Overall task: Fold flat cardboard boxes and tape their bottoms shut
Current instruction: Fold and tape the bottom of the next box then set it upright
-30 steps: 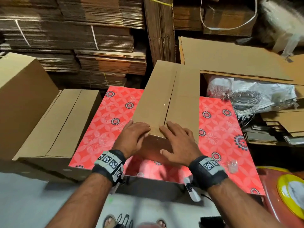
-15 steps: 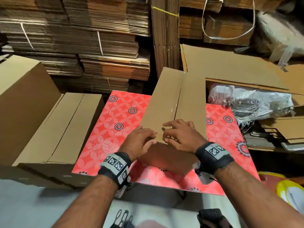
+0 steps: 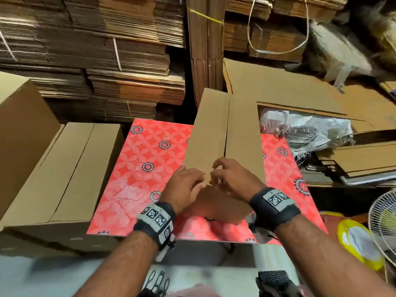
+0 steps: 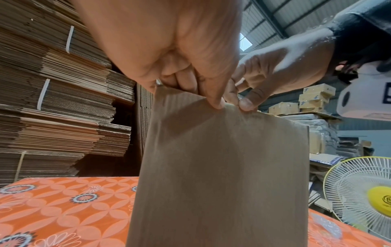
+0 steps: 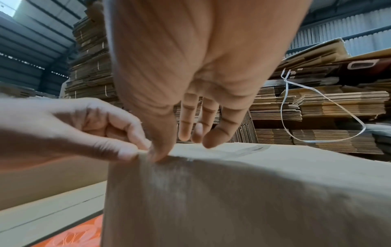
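Around us rise stacks of flat cardboard (image 3: 128, 86), strapped in bundles, filling the back wall. To our left sit two made-up boxes (image 3: 70, 168), close against the tabletop (image 3: 145, 168), which wears a red flowered cover. At the far right we see a white fan (image 3: 383, 219).

On the tabletop stands the box (image 3: 222, 133) we are working on, upright, its two top flaps folded shut so their edges meet in a seam running away from us. Both our hands sit at the near end of that seam, just beside each other.

Our left hand (image 3: 184, 187) has its fingers (image 4: 213, 98) curled, thumb and fingertip pinching the box's near top edge. Our right hand (image 3: 233, 181) pinches the same edge with thumb (image 5: 160, 150) and forefinger, the other fingers (image 5: 186, 123) hanging loose above the flap. Whether a bit of tape lies under our fingertips we cannot tell.
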`<state>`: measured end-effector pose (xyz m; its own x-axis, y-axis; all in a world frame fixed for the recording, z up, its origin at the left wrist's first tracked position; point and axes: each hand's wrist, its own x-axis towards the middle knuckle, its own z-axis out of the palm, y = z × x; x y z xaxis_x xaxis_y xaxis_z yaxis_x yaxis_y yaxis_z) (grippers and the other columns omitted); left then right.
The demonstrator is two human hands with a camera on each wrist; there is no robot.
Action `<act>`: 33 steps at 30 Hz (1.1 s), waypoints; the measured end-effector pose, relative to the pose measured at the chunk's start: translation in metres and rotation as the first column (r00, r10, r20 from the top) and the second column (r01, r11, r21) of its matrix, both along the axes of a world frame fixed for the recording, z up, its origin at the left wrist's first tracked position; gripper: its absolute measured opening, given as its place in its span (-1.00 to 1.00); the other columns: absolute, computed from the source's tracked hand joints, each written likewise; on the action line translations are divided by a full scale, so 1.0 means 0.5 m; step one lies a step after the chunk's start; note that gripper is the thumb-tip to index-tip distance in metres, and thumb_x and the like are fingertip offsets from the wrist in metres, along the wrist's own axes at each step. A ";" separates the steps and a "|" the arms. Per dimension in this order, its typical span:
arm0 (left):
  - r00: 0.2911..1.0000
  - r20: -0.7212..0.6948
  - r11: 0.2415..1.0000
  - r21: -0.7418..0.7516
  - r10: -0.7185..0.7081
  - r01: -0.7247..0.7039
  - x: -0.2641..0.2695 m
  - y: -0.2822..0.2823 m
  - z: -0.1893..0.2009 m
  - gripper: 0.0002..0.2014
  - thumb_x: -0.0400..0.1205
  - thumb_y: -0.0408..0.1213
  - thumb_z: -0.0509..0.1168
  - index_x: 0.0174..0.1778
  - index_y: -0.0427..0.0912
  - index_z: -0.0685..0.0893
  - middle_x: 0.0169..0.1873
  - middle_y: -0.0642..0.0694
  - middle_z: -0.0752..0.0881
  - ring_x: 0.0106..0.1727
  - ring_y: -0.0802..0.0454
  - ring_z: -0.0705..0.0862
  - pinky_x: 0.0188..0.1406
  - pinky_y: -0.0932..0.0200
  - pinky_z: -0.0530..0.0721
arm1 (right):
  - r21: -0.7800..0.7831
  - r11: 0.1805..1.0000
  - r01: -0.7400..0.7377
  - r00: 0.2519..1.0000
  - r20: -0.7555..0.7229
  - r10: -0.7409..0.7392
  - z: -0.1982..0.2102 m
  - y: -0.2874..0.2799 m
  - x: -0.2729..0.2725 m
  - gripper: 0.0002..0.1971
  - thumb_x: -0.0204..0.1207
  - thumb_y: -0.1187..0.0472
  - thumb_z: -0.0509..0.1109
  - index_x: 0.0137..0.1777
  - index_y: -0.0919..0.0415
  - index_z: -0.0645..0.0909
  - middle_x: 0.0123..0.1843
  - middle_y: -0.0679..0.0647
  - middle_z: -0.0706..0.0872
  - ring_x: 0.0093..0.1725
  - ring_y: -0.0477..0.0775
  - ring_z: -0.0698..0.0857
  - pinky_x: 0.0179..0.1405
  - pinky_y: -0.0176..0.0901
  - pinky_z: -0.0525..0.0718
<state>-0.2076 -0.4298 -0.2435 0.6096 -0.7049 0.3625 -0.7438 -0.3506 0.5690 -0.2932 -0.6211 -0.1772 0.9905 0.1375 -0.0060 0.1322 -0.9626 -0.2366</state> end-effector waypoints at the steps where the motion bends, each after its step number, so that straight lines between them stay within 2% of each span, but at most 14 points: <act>1: 1.000 0.004 1.000 -0.005 -0.003 0.003 0.000 -0.001 -0.002 -0.86 0.63 -0.23 0.43 0.06 -0.16 0.79 0.10 -0.08 0.83 0.19 -0.10 0.75 0.65 -0.05 0.27 | -0.011 1.000 0.019 0.999 0.026 -0.019 -0.005 0.007 -0.007 -0.91 0.50 0.32 0.51 -0.08 0.11 0.77 0.35 0.16 0.58 0.04 0.15 0.60 -0.12 -0.13 0.59; 4: 1.000 0.016 1.000 0.005 -0.001 0.001 0.000 0.001 -0.007 -0.87 0.63 -0.24 0.44 0.05 -0.16 0.80 0.11 -0.08 0.83 0.19 -0.11 0.75 0.59 0.06 0.22 | 0.070 0.995 0.074 0.985 0.153 -0.084 -0.044 0.017 -0.043 -0.84 0.49 0.40 0.48 -0.05 0.12 0.71 0.32 0.16 0.55 -0.03 0.09 0.60 -0.19 -0.16 0.57; 6: 1.000 0.026 1.000 0.021 -0.005 0.005 -0.005 0.000 -0.005 -0.87 0.64 -0.24 0.45 0.07 -0.15 0.80 0.14 -0.07 0.82 0.22 -0.10 0.74 0.59 0.07 0.21 | 0.255 0.959 0.119 0.964 0.201 -0.173 -0.066 0.017 -0.072 -0.82 0.53 0.42 0.44 -0.02 0.12 0.68 0.31 0.12 0.51 0.07 0.02 0.63 0.07 -0.34 0.59; 7: 1.000 0.028 1.000 0.023 -0.008 0.008 -0.006 0.001 -0.003 -0.86 0.64 -0.24 0.45 0.07 -0.15 0.80 0.14 -0.07 0.82 0.23 -0.10 0.74 0.59 0.08 0.21 | 0.322 0.937 0.134 0.958 0.201 -0.206 -0.071 0.019 -0.081 -0.84 0.57 0.40 0.42 -0.01 0.12 0.67 0.31 0.09 0.49 0.16 -0.02 0.61 0.18 -0.46 0.52; 9: 1.000 0.027 1.000 0.015 -0.012 0.011 -0.008 0.004 -0.003 -0.85 0.64 -0.24 0.44 0.09 -0.16 0.80 0.16 -0.07 0.82 0.26 -0.09 0.73 0.59 0.11 0.18 | 0.382 0.911 0.154 0.957 0.173 -0.234 -0.075 0.015 -0.083 -0.87 0.61 0.37 0.42 0.00 0.12 0.67 0.30 0.08 0.47 0.27 -0.06 0.57 0.27 -0.56 0.41; 11: 1.000 0.029 1.000 0.026 -0.006 0.006 -0.008 0.004 -0.002 -0.84 0.66 -0.22 0.42 0.12 -0.15 0.80 0.19 -0.07 0.81 0.29 -0.08 0.71 0.59 0.14 0.14 | 0.366 0.919 0.145 0.967 0.144 -0.210 -0.070 0.007 -0.080 -0.89 0.63 0.35 0.42 0.00 0.11 0.67 0.28 0.09 0.48 0.25 -0.03 0.57 0.26 -0.58 0.37; 17: 1.000 0.010 0.999 0.041 -0.012 0.011 -0.006 0.002 0.000 -0.84 0.65 -0.25 0.44 0.12 -0.15 0.79 0.18 -0.08 0.80 0.28 -0.09 0.71 0.62 0.06 0.19 | 0.109 0.989 0.104 0.980 0.157 -0.121 -0.039 0.003 -0.071 -0.88 0.54 0.18 0.51 0.03 0.05 0.66 0.15 0.06 0.50 -0.10 0.05 0.58 -0.08 -0.22 0.56; 20: 1.000 0.014 0.999 0.045 -0.013 0.012 -0.006 0.002 0.000 -0.84 0.65 -0.24 0.43 0.13 -0.15 0.78 0.18 -0.07 0.80 0.28 -0.08 0.71 0.63 0.04 0.19 | 0.084 0.987 0.137 0.979 0.138 -0.148 -0.046 0.020 -0.077 -0.67 0.50 -0.13 0.50 0.08 0.08 0.62 -0.05 -0.03 0.45 -0.17 0.11 0.59 -0.20 -0.08 0.56; 22: 1.000 0.019 0.999 0.034 -0.014 0.013 -0.006 0.002 -0.002 -0.83 0.66 -0.23 0.43 0.14 -0.15 0.78 0.18 -0.08 0.80 0.28 -0.08 0.71 0.63 0.07 0.17 | 0.080 0.976 0.202 0.957 0.194 -0.214 -0.060 0.034 -0.079 -0.63 0.49 -0.18 0.51 0.05 0.08 0.58 -0.09 -0.02 0.49 -0.18 0.12 0.59 -0.22 -0.06 0.55; 24: 1.000 0.023 1.000 0.020 -0.011 0.010 -0.006 0.002 -0.004 -0.83 0.66 -0.24 0.43 0.14 -0.15 0.78 0.18 -0.08 0.80 0.28 -0.07 0.71 0.64 0.07 0.15 | 0.090 0.957 0.274 0.919 0.268 -0.288 -0.079 0.054 -0.083 -0.71 0.51 -0.03 0.56 0.03 0.09 0.56 -0.11 0.02 0.55 -0.15 0.15 0.60 -0.23 -0.03 0.53; 27: 1.000 0.026 1.000 0.008 -0.017 0.017 -0.006 0.002 -0.006 -0.81 0.64 -0.25 0.44 0.15 -0.18 0.80 0.19 -0.09 0.81 0.31 -0.07 0.72 0.64 0.04 0.17 | 0.227 0.911 0.344 0.842 0.355 -0.406 -0.100 0.081 -0.095 -0.72 0.49 0.24 0.57 0.14 0.13 0.60 -0.12 -0.03 0.61 -0.10 0.12 0.62 -0.16 -0.19 0.40; 30: 0.999 0.032 1.000 -0.008 -0.025 0.026 -0.004 0.001 -0.008 -0.76 0.61 -0.24 0.45 0.16 -0.22 0.81 0.18 -0.11 0.82 0.36 -0.09 0.72 0.62 -0.04 0.25 | 0.382 0.848 0.366 0.806 0.324 -0.495 -0.099 0.090 -0.104 -0.60 0.52 0.30 0.55 0.29 0.06 0.56 -0.16 -0.16 0.62 -0.15 -0.02 0.63 -0.14 -0.20 0.49; 32: 0.999 0.030 1.000 -0.011 -0.027 0.027 -0.003 0.001 -0.009 -0.74 0.61 -0.24 0.46 0.20 -0.22 0.80 0.18 -0.11 0.83 0.36 -0.08 0.72 0.63 -0.05 0.25 | 0.479 0.793 0.376 0.798 0.268 -0.540 -0.086 0.087 -0.106 -0.63 0.50 0.36 0.54 0.21 0.04 0.55 -0.23 -0.15 0.68 -0.24 -0.08 0.65 -0.19 -0.22 0.56; 33: 0.999 0.029 1.000 -0.013 -0.028 0.029 -0.003 0.002 -0.009 -0.73 0.62 -0.24 0.46 0.22 -0.21 0.79 0.17 -0.11 0.83 0.37 -0.08 0.71 0.64 -0.05 0.24 | 0.562 0.733 0.383 0.788 0.215 -0.577 -0.078 0.081 -0.107 -0.63 0.49 0.42 0.52 0.17 0.05 0.55 -0.27 -0.10 0.71 -0.29 -0.12 0.66 -0.22 -0.27 0.58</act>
